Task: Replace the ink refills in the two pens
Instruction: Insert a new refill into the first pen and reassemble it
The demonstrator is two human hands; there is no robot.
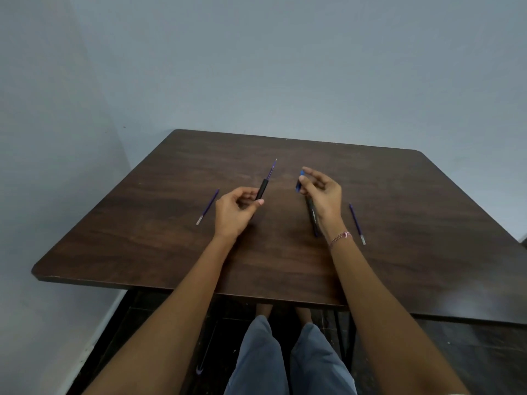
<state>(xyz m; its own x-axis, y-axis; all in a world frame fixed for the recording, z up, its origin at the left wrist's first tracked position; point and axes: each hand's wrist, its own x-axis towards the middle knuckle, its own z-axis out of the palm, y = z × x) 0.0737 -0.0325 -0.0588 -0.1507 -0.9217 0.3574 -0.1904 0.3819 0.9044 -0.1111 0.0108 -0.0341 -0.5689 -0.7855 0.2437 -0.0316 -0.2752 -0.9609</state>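
My left hand (236,208) grips a black pen barrel (262,189) that points away from me. A purple refill (271,170) sticks out of its far end. My right hand (322,195) pinches a small blue pen piece (300,181) between thumb and fingers. A second black pen (312,218) lies on the dark wooden table (285,252) under that hand and wrist. One loose purple refill (208,206) lies to the left of my left hand. Another loose purple refill (357,223) lies to the right of my right wrist.
The table stands against pale blue walls at the back and left. Its front edge runs across just above my knees in grey trousers (288,360). A dark tiled floor (456,352) shows below.
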